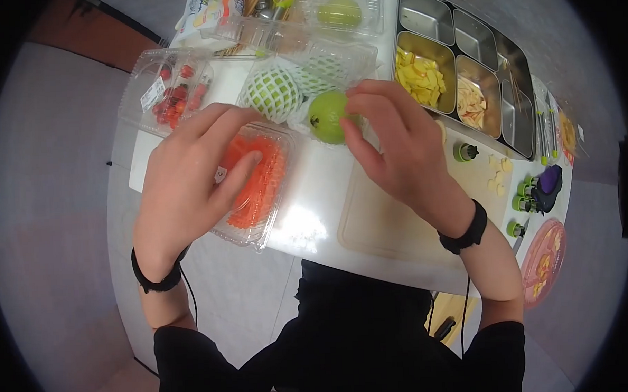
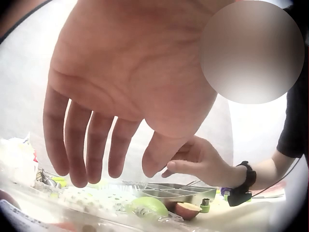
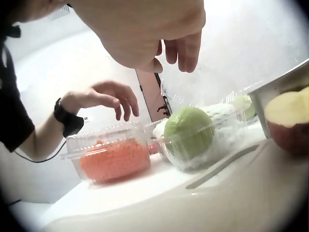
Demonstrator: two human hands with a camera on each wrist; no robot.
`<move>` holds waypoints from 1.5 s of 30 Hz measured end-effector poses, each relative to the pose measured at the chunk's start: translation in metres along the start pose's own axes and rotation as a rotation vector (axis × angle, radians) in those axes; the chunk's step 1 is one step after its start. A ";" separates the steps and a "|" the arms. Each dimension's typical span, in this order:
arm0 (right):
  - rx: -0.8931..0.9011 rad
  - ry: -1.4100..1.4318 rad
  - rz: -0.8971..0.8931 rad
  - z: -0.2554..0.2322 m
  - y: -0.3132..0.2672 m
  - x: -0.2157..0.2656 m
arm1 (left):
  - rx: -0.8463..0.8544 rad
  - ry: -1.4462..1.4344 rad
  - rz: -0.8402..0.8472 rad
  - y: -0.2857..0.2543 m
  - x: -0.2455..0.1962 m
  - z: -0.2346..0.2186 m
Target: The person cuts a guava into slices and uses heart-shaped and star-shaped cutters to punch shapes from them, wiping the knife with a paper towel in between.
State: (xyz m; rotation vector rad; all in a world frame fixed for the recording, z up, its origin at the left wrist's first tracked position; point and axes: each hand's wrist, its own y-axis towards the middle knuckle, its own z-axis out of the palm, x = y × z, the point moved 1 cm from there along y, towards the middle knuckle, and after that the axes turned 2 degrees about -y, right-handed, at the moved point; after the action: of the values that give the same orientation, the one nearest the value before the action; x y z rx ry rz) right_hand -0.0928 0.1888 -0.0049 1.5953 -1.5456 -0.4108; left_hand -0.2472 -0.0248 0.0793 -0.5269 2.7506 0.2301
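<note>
My left hand [image 1: 192,176] hovers over a clear plastic box [image 1: 276,211] of orange-red crinkle-cut pieces [image 1: 262,191], fingers loosely bent, holding nothing. My right hand [image 1: 409,148] is just right of a bare green round fruit [image 1: 327,117], fingers relaxed; in the right wrist view the hand [image 3: 149,36] is above the fruit [image 3: 189,133] with a gap between. The fruit sits in clear plastic [image 3: 193,162]. Two more green fruits in white foam nets [image 1: 272,94] lie behind it.
A steel tray [image 1: 456,115] with yellow and pale slices is at the back right. A cutting board [image 1: 391,221], green cutters [image 1: 464,151], a pink plate [image 1: 546,264] and a box of red fruit [image 1: 176,97] are around. Half an apple [image 3: 289,130] is beside the tray.
</note>
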 end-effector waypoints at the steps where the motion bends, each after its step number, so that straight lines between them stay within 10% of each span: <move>1: 0.039 -0.005 0.003 0.002 -0.002 -0.001 | -0.009 -0.002 0.029 0.002 -0.001 0.000; 13: 0.531 -0.086 0.219 0.019 0.005 -0.003 | -0.047 0.003 0.064 0.014 -0.013 0.000; 31: 0.266 0.311 0.291 -0.028 -0.028 0.033 | -0.131 -0.110 0.039 0.016 -0.007 0.008; 34: 0.328 0.859 0.883 -0.054 -0.052 0.047 | -0.123 -0.125 0.006 0.013 -0.012 0.007; 40: 0.145 1.509 1.398 -0.096 -0.094 0.045 | -0.112 -0.097 -0.115 -0.002 -0.025 0.019; 45: 0.032 1.505 1.389 -0.113 -0.115 0.054 | -0.142 -0.011 -0.048 -0.032 -0.064 0.027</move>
State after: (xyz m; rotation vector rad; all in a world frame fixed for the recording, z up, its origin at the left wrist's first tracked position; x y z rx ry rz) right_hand 0.0746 0.1623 -0.0080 0.1840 -0.9489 1.2733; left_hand -0.1709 -0.0276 0.0731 -0.6254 2.7213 0.4179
